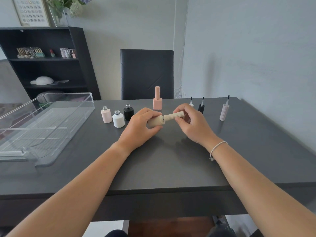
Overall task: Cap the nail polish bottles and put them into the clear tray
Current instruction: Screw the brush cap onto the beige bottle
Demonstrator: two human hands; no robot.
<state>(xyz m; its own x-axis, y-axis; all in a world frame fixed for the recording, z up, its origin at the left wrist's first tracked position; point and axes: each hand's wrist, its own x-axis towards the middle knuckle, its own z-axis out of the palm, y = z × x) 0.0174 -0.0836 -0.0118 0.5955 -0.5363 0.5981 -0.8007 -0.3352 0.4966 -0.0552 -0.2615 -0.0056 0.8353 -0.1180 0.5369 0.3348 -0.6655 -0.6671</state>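
Clear tray [51, 106]: set on the left part of the counter [171, 165], nothing seen inside it.
Pink bottle [106, 115]: stood upright just right of the tray, neck uncapped.
White bottle [118, 119]: stood upright just beside the pink bottle, slightly nearer the camera, uncapped.
Black bottle [128, 112]: stood upright behind and to the right of the white bottle, uncapped, close to the left hand.
Left hand [142, 129]: raised over the counter's middle; its fingers [154, 129] are wrapped closely around the beige bottle [156, 121], which is held tilted on its side with the neck pointed right.
Peach bottle [157, 100]: stood capped and upright at the far side of the counter, behind the hands.
Beige cap [174, 115]: ribbed, lined up with the beige bottle's neck and met with it; whether it is fully seated cannot be told.
Right hand [191, 124]: its fingers [179, 119] are pinched narrowly around the beige cap.
White cap [191, 104]: partly hidden behind the right hand, brush pointed up.
Black cap [201, 107]: stood on end just right of the white cap, brush up.
Pale pink cap [224, 112]: ribbed, stood on end well right of the hands, brush up.
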